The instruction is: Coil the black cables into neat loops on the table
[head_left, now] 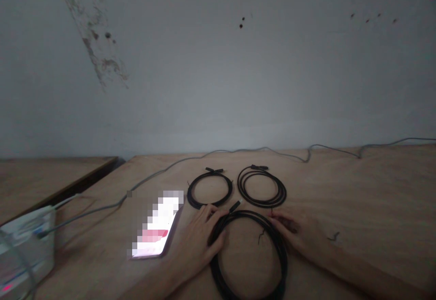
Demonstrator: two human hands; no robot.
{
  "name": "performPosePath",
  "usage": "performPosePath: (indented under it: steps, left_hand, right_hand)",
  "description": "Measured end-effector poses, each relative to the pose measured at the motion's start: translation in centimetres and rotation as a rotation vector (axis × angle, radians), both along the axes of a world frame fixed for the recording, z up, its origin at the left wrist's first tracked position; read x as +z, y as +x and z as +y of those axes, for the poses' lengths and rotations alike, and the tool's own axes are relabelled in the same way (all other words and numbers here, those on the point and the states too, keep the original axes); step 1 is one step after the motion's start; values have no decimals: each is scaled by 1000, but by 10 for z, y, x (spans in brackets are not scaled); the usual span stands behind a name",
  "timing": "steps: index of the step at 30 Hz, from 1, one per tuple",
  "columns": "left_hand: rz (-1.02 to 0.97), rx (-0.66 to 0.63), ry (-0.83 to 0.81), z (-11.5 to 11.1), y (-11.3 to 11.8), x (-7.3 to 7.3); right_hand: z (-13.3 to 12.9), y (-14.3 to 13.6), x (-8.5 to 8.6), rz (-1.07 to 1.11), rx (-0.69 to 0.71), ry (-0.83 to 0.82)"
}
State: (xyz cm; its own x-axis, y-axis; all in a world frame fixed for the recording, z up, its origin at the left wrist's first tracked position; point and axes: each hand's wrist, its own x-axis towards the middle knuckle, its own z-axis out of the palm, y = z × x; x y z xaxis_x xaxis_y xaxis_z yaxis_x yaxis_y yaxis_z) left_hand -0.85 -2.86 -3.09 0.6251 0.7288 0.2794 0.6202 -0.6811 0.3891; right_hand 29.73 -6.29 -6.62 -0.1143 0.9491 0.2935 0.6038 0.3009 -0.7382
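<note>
A large coil of black cable [283,263] lies on the table in front of me. My left hand [206,234] is closed around its left side, thumb inside the ring, beside a cable-end connector [235,206]. At the coil's upper right is my right hand [289,227], with thumb and forefinger pinched at a thin black twist tie [271,211]. Another short dark tie [261,236] shows inside the ring. Beyond my hands rest two smaller black cable coils, the left one [191,198] and the right one [281,195], each with its connectors at the top.
A lit phone [156,227] lies left of my left hand, its screen blurred. Farther left stands a white power strip [47,245] with a grey cord [146,181] running along the back. A loose dark tie [335,236] lies by my right forearm. The wall [218,86] closes the far side.
</note>
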Motion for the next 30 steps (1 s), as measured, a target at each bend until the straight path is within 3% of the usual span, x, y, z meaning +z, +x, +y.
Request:
performPosePath:
  steps: [6, 14, 18, 24, 30]
  left_hand:
    - [19, 8, -4, 0, -1, -1]
    - [11, 9, 16, 1, -1, -3]
    - [23, 9, 9, 1, -1, -2]
    - [13, -3, 14, 2, -2, -2]
    - [13, 2, 16, 1, -1, -2]
  right_hand:
    - [-5, 1, 4, -303, 143, 202]
    - [-11, -13, 30, -741, 316, 321]
    - [-4, -20, 22, -887, 294, 427]
    - [0, -20, 8, -848, 288, 411]
    - [-7, -18, 26, -404, 157, 77]
